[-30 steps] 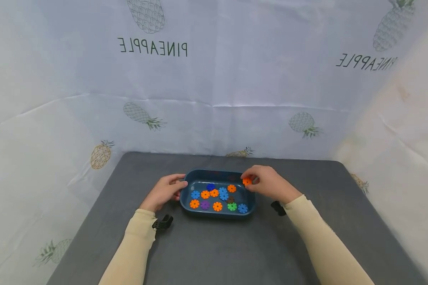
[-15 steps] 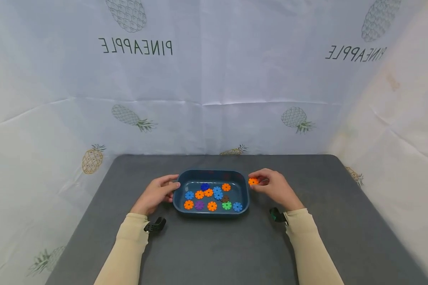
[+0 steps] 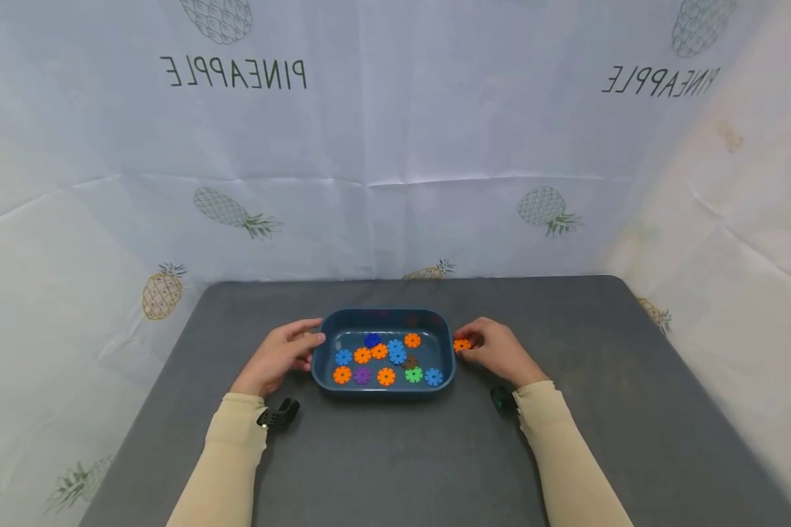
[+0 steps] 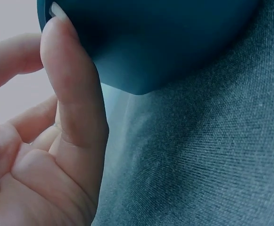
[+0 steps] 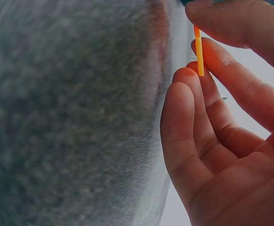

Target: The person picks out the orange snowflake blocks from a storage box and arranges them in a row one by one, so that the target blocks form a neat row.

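While the left hand (image 3: 273,359) grips the tray (image 3: 384,390) at its 9 o'clock end, clamped on its side, the right hand (image 3: 499,354) pinches an orange disc (image 3: 461,345) just outside the tray's 3 o'clock end; whether that disc touches the tabletop (image 3: 395,454) I cannot tell. Inside the tray, among blue discs (image 3: 343,356) and a brown disc (image 3: 409,362), lie a purple disc (image 3: 362,375) between 7 and 8 o'clock and a green disc (image 3: 414,375) near 4 o'clock
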Demonstrator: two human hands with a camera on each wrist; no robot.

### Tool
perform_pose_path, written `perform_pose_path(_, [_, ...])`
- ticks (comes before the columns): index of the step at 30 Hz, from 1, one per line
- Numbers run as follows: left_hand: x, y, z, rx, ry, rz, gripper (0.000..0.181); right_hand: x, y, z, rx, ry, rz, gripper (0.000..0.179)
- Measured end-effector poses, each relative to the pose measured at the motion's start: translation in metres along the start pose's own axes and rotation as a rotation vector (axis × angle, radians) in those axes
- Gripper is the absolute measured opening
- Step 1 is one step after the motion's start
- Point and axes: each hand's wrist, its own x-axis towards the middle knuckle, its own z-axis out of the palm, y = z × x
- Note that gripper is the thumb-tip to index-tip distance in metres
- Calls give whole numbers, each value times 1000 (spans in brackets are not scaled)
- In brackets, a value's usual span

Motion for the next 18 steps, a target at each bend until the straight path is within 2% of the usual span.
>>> perform_pose_path(7, [-1,-1,-1,-4,-5,-14,65,4,4,3,-38,-28,10,28])
perform_pose_path(18, [0,-1,0,-9,0,-10,67,6,5,4,-38,-21,35,29])
